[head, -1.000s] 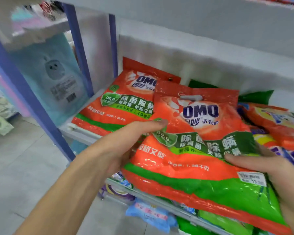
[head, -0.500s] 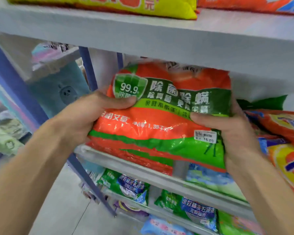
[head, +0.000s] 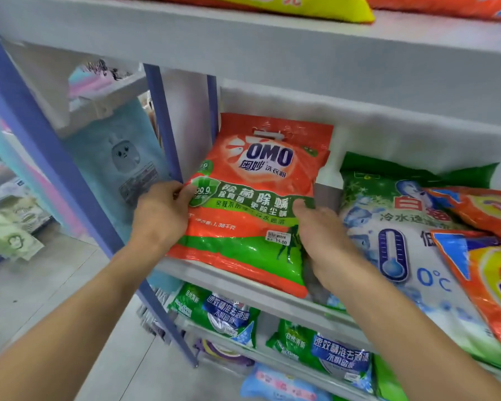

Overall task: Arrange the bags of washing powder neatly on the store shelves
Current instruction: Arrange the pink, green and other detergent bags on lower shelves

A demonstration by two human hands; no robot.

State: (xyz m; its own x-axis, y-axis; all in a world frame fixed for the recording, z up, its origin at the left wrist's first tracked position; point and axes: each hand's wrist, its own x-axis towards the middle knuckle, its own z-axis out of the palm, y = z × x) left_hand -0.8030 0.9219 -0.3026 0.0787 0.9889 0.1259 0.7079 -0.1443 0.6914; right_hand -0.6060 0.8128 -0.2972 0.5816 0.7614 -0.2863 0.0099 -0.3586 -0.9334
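Orange, green-banded glossy OMO bag [head: 252, 204] standing on shelf [head: 237, 288]; hands grasping sides: left hand [head: 159, 215], right hand [head: 321, 235].

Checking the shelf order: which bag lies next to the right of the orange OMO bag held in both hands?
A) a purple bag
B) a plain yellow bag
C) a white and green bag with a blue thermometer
C: the thermometer bag lies just past the right hand, right of the OMO bag.

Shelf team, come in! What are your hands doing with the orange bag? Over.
Left hand, right hand grip orange bag by its sides. Bag upright on shelf. White bag to its right, gap between.
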